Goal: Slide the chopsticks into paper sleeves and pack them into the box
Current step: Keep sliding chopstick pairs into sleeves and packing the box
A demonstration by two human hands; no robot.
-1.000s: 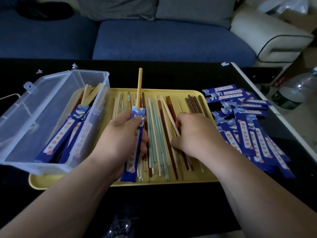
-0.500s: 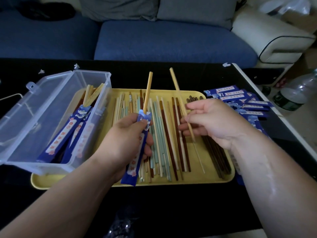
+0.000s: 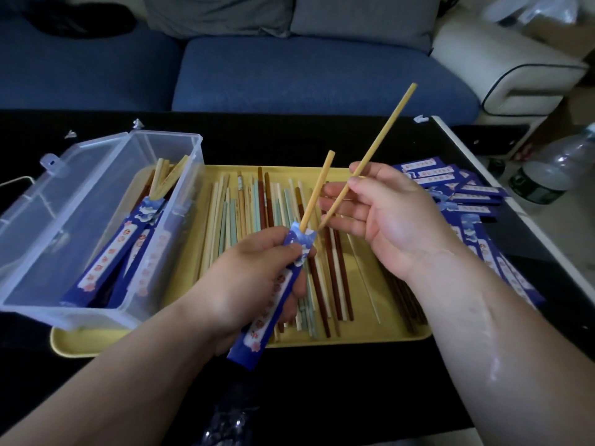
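My left hand point(image 3: 251, 278) grips a blue paper sleeve point(image 3: 270, 300) above the yellow tray point(image 3: 96, 344). One tan chopstick point(image 3: 317, 188) stands in the sleeve's mouth. My right hand point(image 3: 386, 217) pinches a second tan chopstick point(image 3: 383, 136) between thumb and fingers, its lower tip at the sleeve's mouth. Several loose chopsticks point(image 3: 251, 214) in pale, green and brown lie across the tray. The clear plastic box point(image 3: 42, 233) sits at the left, its near end on the tray, holding several sleeved pairs point(image 3: 128, 249).
A pile of empty blue sleeves point(image 3: 467, 194) lies on the black table right of the tray. A plastic bottle point(image 3: 553, 169) stands beyond the table's right edge. A blue sofa point(image 3: 289, 69) runs along the far side.
My right hand lifted one tan chopstick off the tray, swung it upright and brought its tip to the sleeve's mouth. My left hand tilted the sleeve slightly to the right.
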